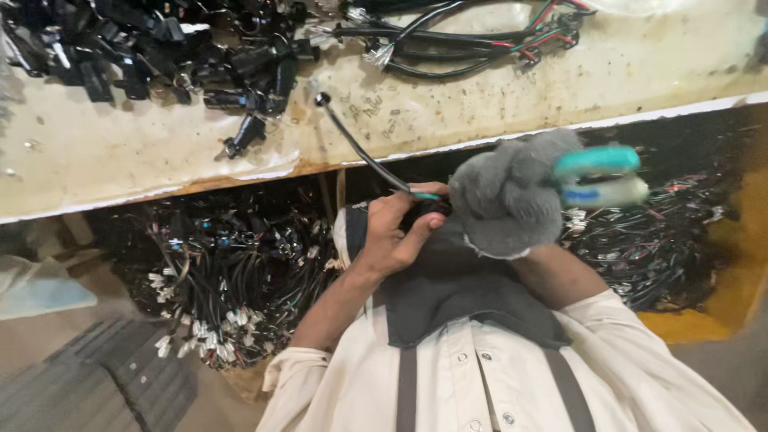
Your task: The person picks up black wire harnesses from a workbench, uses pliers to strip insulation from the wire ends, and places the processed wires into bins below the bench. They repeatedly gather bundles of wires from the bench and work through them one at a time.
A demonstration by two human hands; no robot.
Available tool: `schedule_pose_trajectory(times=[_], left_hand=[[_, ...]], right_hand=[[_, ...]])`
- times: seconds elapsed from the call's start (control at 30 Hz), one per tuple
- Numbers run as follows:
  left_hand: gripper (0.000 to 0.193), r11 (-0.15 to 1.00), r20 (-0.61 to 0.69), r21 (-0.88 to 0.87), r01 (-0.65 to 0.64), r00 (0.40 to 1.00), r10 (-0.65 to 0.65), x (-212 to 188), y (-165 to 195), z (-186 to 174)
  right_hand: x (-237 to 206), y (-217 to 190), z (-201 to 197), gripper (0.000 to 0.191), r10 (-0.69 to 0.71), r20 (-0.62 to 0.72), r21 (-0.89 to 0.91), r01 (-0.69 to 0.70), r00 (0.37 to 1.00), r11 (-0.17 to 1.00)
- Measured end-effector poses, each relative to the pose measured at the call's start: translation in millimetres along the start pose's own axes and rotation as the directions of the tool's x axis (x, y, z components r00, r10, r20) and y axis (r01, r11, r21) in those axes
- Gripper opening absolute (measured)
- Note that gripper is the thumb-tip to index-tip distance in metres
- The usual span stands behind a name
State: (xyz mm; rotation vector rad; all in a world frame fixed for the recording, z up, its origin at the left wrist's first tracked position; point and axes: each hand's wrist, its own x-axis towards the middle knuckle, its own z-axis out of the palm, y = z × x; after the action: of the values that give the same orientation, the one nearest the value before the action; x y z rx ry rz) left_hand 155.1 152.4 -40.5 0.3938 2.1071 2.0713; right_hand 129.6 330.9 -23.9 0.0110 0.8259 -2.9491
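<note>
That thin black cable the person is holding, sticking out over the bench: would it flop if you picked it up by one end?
Probably only a little. The black cable juts up from the left hand in a gentle curve without drooping, so it looks fairly springy. Being thin, it is likely light. Its small round end cap might snag on the loose wires nearby.

Cable (pixel 360 152) near end hidden behind left hand (pixel 396 232); pliers (pixel 600 176) jaws perhaps buried in glove.

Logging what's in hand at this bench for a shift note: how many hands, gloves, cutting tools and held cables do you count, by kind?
Bare hand, the left hand: 1
Gloved hand, the right hand, in a grey glove: 1
Teal-handled pliers: 1
Black cable held over the workbench: 1
Total: 4
</note>
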Motion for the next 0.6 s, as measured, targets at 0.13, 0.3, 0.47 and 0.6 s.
schedule_pose_trajectory(times=[0.13, 0.3, 0.47, 0.6], left_hand=[[0.072, 0.992, 0.056, 0.111, 0.061, 0.996, -0.067, 5, 7, 0], [0.084, 0.93, 0.113, 0.138, 0.341, 0.927, -0.356, 16, 13, 1], [0.068, 0.976, -0.05, -0.18, 0.121, 0.99, -0.132, 20, 16, 6], [0.077, 0.982, 0.1, 0.171, 0.079, 0.99, -0.097, 10, 8, 8]], right_hand=[[21, -4, 6, 0.024, 0.065, -0.041, 0.051, -0.063, 0.997, 0.997], [35, -16, 4, 0.014, 0.07, -0.046, -0.046, -0.073, 0.996, 0.996], [9, 4, 1, 0.012, 0.068, -0.095, 0.001, -0.069, 0.993, 0.998], [18, -12, -13, 0.018, -0.019, -0.13, -0.21, -0.009, 0.991, 0.978]])
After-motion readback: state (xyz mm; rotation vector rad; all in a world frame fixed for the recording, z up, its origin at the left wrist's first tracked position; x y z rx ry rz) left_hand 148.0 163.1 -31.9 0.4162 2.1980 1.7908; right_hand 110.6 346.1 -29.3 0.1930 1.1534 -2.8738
